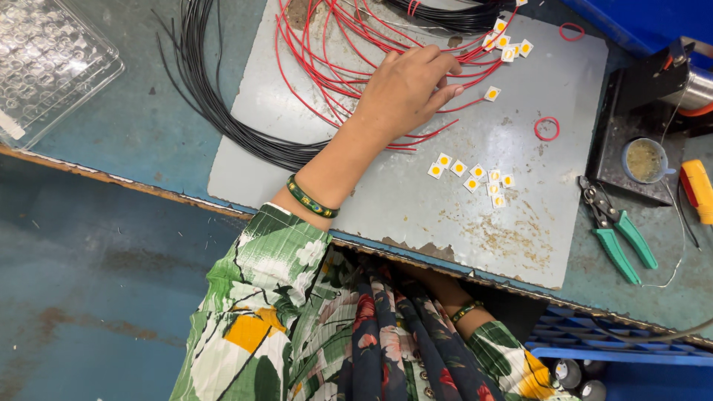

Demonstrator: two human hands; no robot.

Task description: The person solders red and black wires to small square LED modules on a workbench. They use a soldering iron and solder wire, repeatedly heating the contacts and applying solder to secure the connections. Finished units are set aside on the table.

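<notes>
On the grey plate (416, 186) of the bench, the left hand (408, 89) is laid over the red wires (327, 67), fingers (445, 74) bunched together on them; one strand is best singled out. The right hand is hidden below the edge

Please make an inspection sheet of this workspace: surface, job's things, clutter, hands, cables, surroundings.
Surface: worn grey board lying on a blue-green bench.
Job's things: red wires; small white squares with yellow centres.
Clutter: green-handled pliers, red rings, clear plastic tray.
Hands: left hand rests on the red wires; right hand hidden below the bench edge.
Cables: black wire bundle curving off the board.
Surroundings: small cup on a black stand; blue crate.
</notes>
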